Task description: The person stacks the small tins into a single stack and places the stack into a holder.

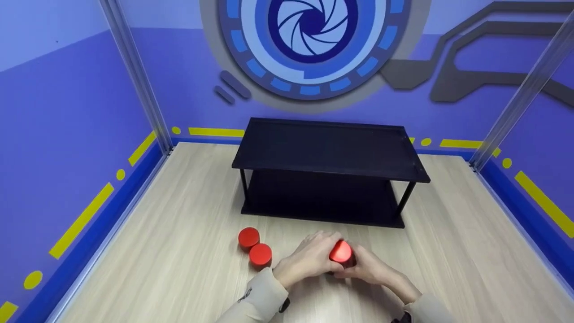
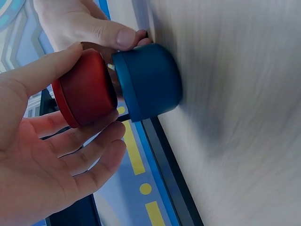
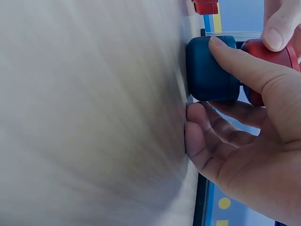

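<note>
My left hand holds a red round canister between thumb and fingers. Just below it stands a teal-blue canister of similar shape, its base at the tabletop. My right hand grips that blue one low down, with the thumb on one side and the fingers curled on the other. A narrow gap shows between the two canisters in the left wrist view. From the head, only the bright top of the held red canister shows clearly; the hands mostly hide the blue one.
Two more red canisters stand close together left of my hands. Behind them is a black two-tier shelf on thin posts. Blue printed panels wall the wooden table at the back and sides.
</note>
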`<state>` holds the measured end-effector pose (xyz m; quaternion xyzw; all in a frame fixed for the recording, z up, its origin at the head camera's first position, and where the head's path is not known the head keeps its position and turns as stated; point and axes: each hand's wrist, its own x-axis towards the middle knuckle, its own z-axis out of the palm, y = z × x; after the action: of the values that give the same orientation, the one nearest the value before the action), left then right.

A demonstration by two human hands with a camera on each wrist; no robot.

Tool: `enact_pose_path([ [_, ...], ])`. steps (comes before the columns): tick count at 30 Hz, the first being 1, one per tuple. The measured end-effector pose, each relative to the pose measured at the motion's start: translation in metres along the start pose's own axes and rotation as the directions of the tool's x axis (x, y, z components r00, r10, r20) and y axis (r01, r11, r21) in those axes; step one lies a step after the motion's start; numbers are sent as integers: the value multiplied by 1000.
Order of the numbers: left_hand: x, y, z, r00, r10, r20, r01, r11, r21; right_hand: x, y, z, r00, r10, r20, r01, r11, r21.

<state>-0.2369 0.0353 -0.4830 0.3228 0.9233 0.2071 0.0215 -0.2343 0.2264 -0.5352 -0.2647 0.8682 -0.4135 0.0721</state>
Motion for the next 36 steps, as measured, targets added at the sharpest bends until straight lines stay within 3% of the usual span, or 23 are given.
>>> enact_pose_path([
  [14,-5,-8,-2,1000,-7,22,8,999,-42,2,1,-2,1000,2,31,-3,999,45],
  [36,-9,-8,1,998,-42,44,45,996,-78,2,0,-1,999,23,32,-25,998,64],
])
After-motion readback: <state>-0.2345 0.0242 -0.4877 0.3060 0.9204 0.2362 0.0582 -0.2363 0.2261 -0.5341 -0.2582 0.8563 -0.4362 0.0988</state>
